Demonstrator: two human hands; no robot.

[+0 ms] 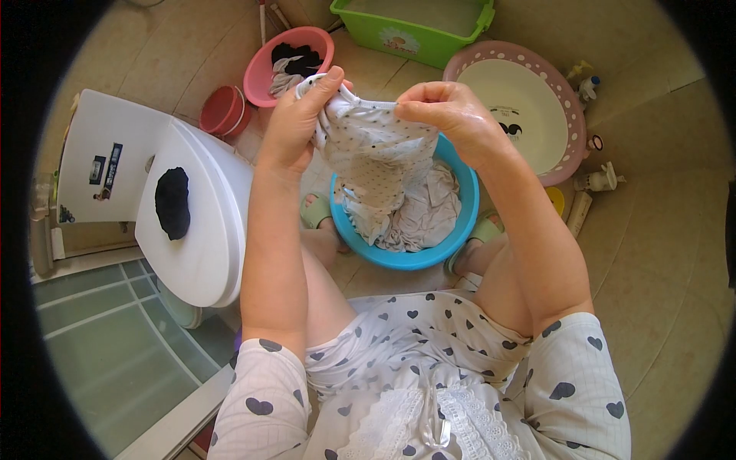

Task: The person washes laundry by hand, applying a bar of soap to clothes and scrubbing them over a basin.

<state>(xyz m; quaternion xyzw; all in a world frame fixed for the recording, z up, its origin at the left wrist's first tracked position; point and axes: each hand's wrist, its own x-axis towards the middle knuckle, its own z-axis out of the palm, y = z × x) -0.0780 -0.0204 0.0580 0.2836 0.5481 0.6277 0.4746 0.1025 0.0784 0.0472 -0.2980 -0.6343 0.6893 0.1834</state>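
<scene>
A white garment with small dark dots (376, 142) hangs between my hands, its edge stretched from one to the other. My left hand (299, 126) is closed on its upper left edge, thumb on top. Between thumb and fingers, my right hand (452, 119) pinches the upper right edge. The cloth's lower part drops into a blue basin (469, 192) standing between my feet. Pale wet-looking clothes (429, 211) lie bunched in that basin. Which kind of garment I hold cannot be told from its folds.
Left of me, a black cloth (172, 203) lies on a closed white toilet lid (203, 261). Beyond stand a small red bucket (222, 111), a pink basin (314, 38) with dark and light clothes, a green tub (460, 46) and a large dotted-rim basin (571, 92). Bottles (602, 180) line the right.
</scene>
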